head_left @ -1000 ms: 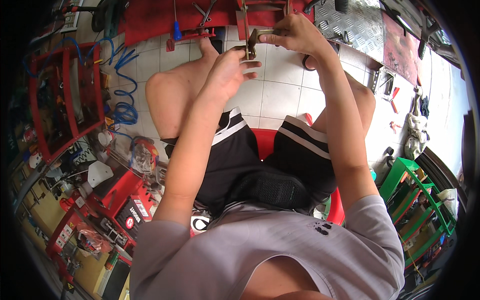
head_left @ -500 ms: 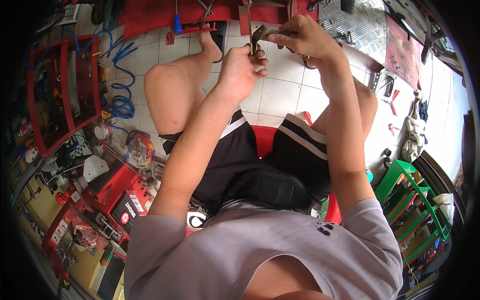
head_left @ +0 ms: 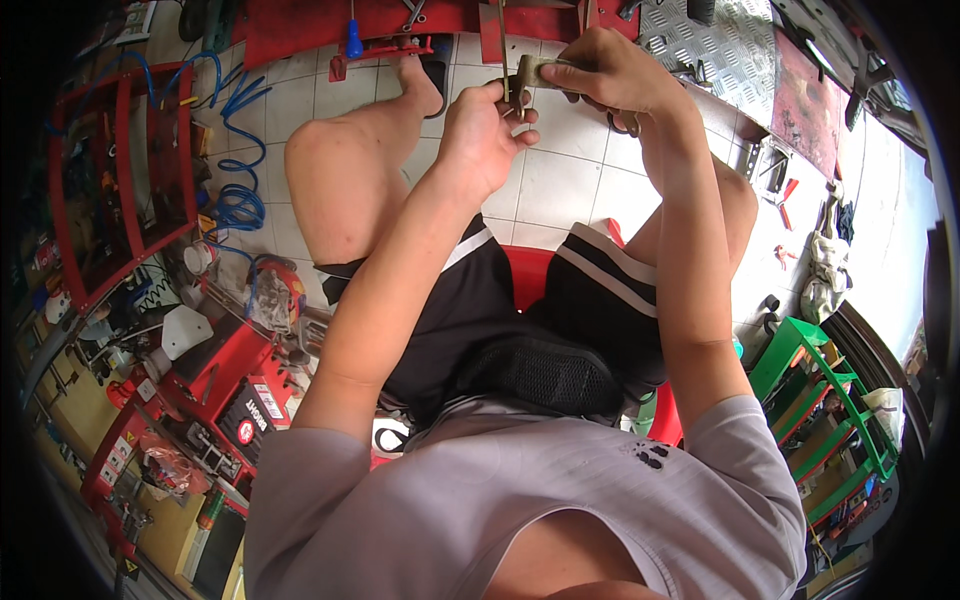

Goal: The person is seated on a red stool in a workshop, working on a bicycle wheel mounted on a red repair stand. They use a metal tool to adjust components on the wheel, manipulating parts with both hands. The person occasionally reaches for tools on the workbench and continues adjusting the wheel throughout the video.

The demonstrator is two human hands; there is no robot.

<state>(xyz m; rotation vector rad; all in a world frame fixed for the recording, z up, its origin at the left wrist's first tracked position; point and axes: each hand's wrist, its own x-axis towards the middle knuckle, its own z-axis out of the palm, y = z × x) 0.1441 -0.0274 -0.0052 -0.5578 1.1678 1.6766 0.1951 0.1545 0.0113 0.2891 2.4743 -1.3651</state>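
Note:
My right hand (head_left: 612, 78) is closed around a dull brass-coloured metal piece (head_left: 534, 72) with a bent end. That piece's bent end hangs down beside my left hand (head_left: 478, 130). At the thumb and index finger of my left hand runs a thin upright metal strip (head_left: 503, 45), pinched near its lower end. The left hand's other fingers are curled loosely and stand partly apart. Strip and metal piece are very close together; whether they touch I cannot tell. The right fingertips are partly hidden behind the piece.
Ahead is a red bench (head_left: 290, 32) with a blue-handled screwdriver (head_left: 354, 40) and wrenches (head_left: 413, 14). A metal tread plate (head_left: 730, 55) lies at the far right. Left stand a red rack (head_left: 125, 190) and a coiled blue hose (head_left: 240, 205); right, a green rack (head_left: 800, 350).
The metal piece in my right hand has turned, showing a broader face, and its bent end points more downward. Both hands stay in almost the same place.

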